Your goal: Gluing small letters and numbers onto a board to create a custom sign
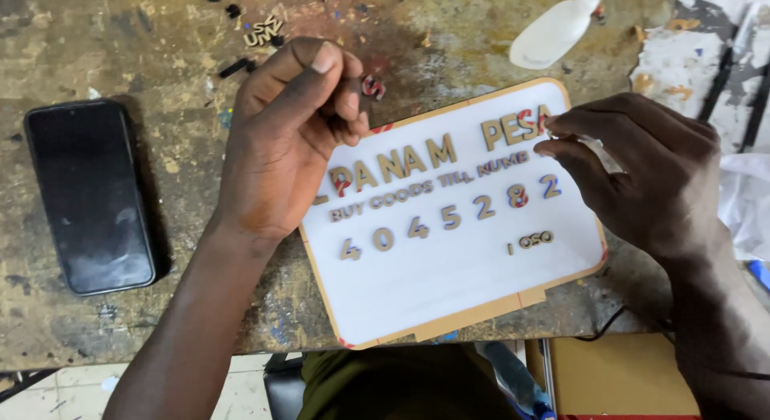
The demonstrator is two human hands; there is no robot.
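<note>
Left hand rests on the white board's left edge, fingers curled shut. Right hand pinches a small clear piece at its far-right corner. Phone lies left.

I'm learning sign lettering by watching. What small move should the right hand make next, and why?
Probably press the piece pinched in the right hand down at the top row's right end on the white sign board. The fingertips already sit there, and the left hand steadies the board.
</note>
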